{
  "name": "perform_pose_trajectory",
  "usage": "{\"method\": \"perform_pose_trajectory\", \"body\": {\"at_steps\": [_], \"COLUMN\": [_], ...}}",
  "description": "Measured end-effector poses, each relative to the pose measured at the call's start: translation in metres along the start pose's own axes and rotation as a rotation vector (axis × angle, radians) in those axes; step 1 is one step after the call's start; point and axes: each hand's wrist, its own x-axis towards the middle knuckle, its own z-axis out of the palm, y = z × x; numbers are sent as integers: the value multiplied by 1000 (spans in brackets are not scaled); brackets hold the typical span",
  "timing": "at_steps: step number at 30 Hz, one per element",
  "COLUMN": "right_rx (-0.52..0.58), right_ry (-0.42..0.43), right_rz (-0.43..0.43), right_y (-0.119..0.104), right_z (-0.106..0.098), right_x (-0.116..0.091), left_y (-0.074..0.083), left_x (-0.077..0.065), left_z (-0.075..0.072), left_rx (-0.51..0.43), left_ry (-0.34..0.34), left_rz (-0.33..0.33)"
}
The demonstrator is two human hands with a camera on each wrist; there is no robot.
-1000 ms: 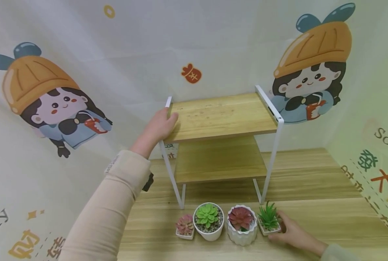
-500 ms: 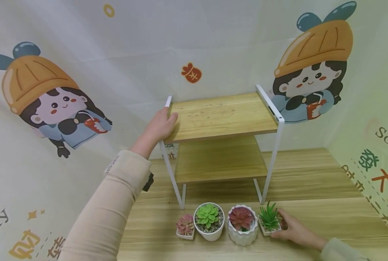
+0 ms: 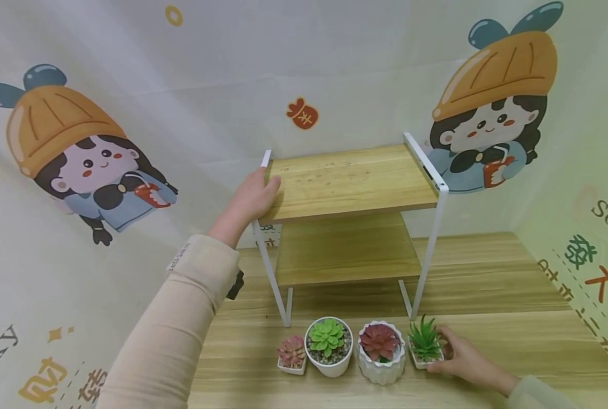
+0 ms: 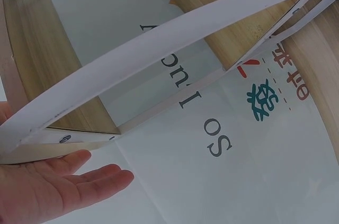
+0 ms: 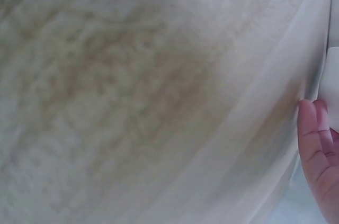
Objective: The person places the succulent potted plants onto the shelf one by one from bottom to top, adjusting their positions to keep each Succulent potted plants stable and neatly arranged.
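My left hand [image 3: 253, 196] holds the left end of a two-tier wooden shelf [image 3: 355, 179] with a white metal frame, thumb over the top board. In the left wrist view its fingers [image 4: 100, 181] extend below the frame's side bar [image 4: 159, 49]. At the lower right, my right hand [image 3: 465, 359] grips a small white square pot with a spiky green succulent [image 3: 425, 341], thumb at its front corner. Left of it stand a dark red succulent in a fluted white pot [image 3: 380, 369], a bright green one in a round white pot [image 3: 333, 368], and a small pink succulent [image 3: 291, 353].
The shelf stands on a wood-grain table [image 3: 493, 284], its lower board [image 3: 347, 250] above the tabletop behind the pots. A printed cloth [image 3: 355, 68] with cartoon figures hangs behind. Blurred pale fabric [image 5: 159, 97] fills most of the right wrist view.
My right hand and the spiky green succulent have shifted very slightly right, widening the gap to the fluted pot. My left hand stays on the shelf; the head view has moved a little.
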Motion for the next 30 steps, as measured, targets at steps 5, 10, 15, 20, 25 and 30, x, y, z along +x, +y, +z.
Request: {"method": "perform_pose_trajectory", "body": {"at_steps": [5,10,15,20,25,30], "right_rx": [-23,-47,-39,-39,-38,-55], "right_ry": [19,44,54,55,50,59], "right_rz": [35,3,10,36,24,-7], "right_y": [-11,-22,-35,-50,-65,-85], "right_z": [-4,-10,-16,-24,-30,-34], "right_x": [-1,-2,-2,-2,0,5], "left_y": [0,0,-1,-1,0,-1], "left_x": [-1,0,2,2,2,3], "left_z": [0,0,1,2,1,2], "left_rx": [-5,-10,-6,-11,-9,-5], "left_ry": [14,16,11,9,6,10], "left_rz": [2,9,11,3,-3,-4]}}
